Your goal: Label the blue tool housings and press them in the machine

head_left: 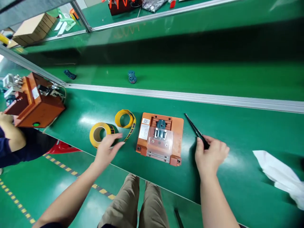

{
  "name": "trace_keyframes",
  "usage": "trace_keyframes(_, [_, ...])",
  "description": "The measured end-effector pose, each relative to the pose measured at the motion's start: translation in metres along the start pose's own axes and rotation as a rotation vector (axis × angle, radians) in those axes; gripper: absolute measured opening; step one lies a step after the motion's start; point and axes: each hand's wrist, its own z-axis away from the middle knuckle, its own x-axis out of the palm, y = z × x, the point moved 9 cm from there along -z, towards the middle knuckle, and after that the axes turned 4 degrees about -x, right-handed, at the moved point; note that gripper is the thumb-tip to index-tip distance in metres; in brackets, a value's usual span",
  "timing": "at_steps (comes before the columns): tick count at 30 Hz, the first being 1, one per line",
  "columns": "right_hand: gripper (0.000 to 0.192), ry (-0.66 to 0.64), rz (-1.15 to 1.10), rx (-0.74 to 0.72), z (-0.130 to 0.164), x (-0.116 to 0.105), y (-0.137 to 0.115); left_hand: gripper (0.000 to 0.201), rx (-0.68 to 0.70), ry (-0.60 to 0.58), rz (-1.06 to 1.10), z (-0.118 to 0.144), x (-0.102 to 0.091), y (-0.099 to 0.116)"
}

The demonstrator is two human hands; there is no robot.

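Note:
In the head view my right hand (212, 155) grips black tweezers (193, 125), their tips pointing away from me over the bench. My left hand (108, 150) has thumb and forefinger apart, with nothing visibly held. It reaches over the near side of a yellow roll of labels (93, 134), close to the free end of a strip with dark labels (131, 129). That strip curls back into a yellow coil (117, 118). Between my hands lies an orange fixture (178, 133) with a clear plate (154, 147). A dark blue-grey part (161, 124) sits in the fixture.
A white cloth or paper (277, 167) lies at the right. Two dark blue parts (132, 77) (69, 74) rest beyond the metal rail (180, 96). An orange machine (45, 110) stands at the left, beside another person's arm (11, 136).

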Motion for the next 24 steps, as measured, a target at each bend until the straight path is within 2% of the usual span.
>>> trace_keyframes(1, [0.045, -0.001, 0.005, 0.006, 0.0, 0.0, 0.0, 0.035, 0.059, 0.079, -0.185, 0.01, -0.022, -0.015])
trace_keyframes(3, [0.045, -0.007, 0.019, 0.016, 0.0, 0.002, 0.0, 0.058, 0.153, 0.03, -0.472, 0.026, -0.042, -0.045])
trace_keyframes(6, [0.045, -0.018, 0.041, 0.037, -0.001, 0.003, -0.001, 0.052, 0.255, -0.08, -0.659, 0.033, -0.048, -0.075])
trace_keyframes(8, [0.045, -0.021, 0.052, 0.045, -0.002, 0.003, -0.002, 0.046, 0.299, -0.093, -0.664, 0.028, -0.044, -0.078])
trace_keyframes(11, [0.046, -0.013, 0.058, 0.029, -0.002, 0.003, -0.002, 0.045, 0.288, -0.04, -0.683, 0.007, -0.032, -0.065])
trace_keyframes(14, [0.044, 0.001, 0.056, 0.021, -0.002, 0.003, 0.0, 0.042, 0.259, 0.045, -0.688, -0.022, -0.015, -0.043])
trace_keyframes(18, [0.037, 0.025, 0.038, 0.025, 0.0, 0.001, 0.003, 0.035, 0.289, 0.006, -0.555, -0.068, 0.019, -0.012])
trace_keyframes(22, [0.034, 0.04, -0.005, 0.033, 0.001, -0.003, 0.003, 0.036, 0.255, 0.025, -0.518, -0.114, 0.035, 0.01])
trace_keyframes(24, [0.033, 0.044, -0.022, 0.045, 0.001, -0.004, 0.004, 0.039, 0.249, -0.008, -0.495, -0.133, 0.044, 0.02])
